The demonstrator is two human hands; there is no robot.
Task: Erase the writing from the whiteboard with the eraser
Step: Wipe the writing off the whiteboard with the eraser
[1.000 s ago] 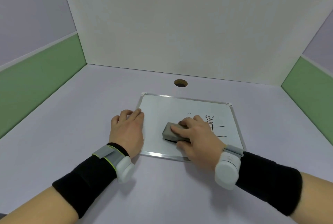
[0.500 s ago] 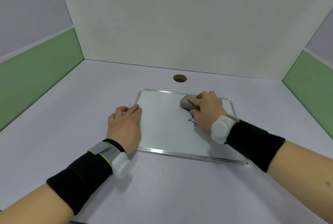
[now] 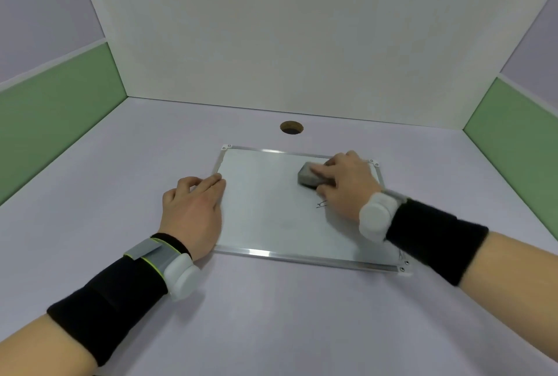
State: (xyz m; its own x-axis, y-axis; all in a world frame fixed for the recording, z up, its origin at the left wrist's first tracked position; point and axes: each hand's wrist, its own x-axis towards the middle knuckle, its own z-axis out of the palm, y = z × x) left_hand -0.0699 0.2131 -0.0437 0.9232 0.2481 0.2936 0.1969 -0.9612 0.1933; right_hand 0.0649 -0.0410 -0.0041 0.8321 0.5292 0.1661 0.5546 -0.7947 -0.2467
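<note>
Our right fingers (image 3: 324, 168) are curled over the top of the grey rectangular felt eraser (image 3: 308, 177), gripping it and pressing it flat on the white metal-framed whiteboard (image 3: 271, 209). From the head camera, the eraser sits toward the board's far right, at about 1 o'clock from the board's centre, close to the far frame edge. Our right hand (image 3: 344, 182) covers much of that corner, so we cannot tell what writing lies beneath it.

Our left hand (image 3: 193, 209) lies flat with the fingers (image 3: 211, 182) loosely spread and holding nothing, its palm pinning the board's left edge at 9 o'clock.

We judge the wiping well advanced: most of the surface reads clean, and only a small black scribble (image 3: 321, 204) shows just near of the eraser, at 6 o'clock from it and right beside our right palm.

The next move, we think, calls for drawing the eraser toward 6 o'clock over that mark with steady downward pressure while the left hand keeps the board from sliding.

Room is generous: the pale lilac table (image 3: 271, 315) is bare on all sides of the board. A round cable hole (image 3: 291, 128) lies beyond the far edge at 12 o'clock, well apart from the eraser. The white back wall (image 3: 287, 28) stands farther off.
</note>
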